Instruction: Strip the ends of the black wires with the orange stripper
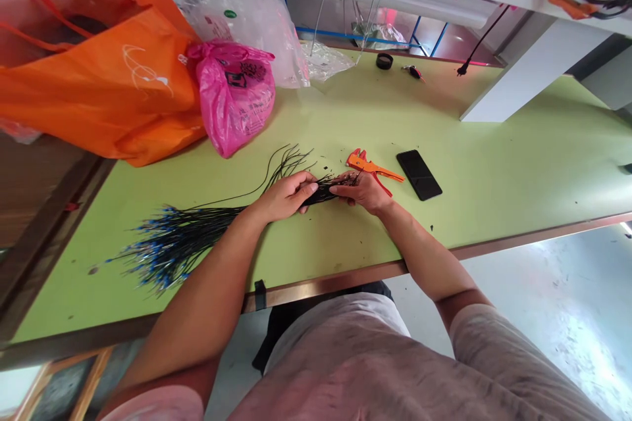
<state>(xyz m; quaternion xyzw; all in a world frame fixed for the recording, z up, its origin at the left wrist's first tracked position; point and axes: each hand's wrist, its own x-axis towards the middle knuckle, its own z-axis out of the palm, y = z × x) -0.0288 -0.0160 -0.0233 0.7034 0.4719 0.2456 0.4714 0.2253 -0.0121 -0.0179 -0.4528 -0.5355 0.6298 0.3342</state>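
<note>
A thick bundle of black wires (212,227) lies across the green table, its blue-tipped ends fanned out at the left. My left hand (292,194) is closed around the bundle near its right end. Close beside it, my right hand (363,189) grips the wires' right-hand ends between thumb and fingers. Some loose black wires stick up behind my left hand. Just beyond my right hand lies an orange and red wire stripper (372,166), its red handle partly behind that hand. To its right is a black phone (419,174).
An orange bag (148,79) and a tied pink plastic bag (239,99) stand at the back left, near clear plastic bags (247,20). A white post (528,72) rises at the back right. A black ring (384,61) and a plug on a cord (463,69) are at the rear.
</note>
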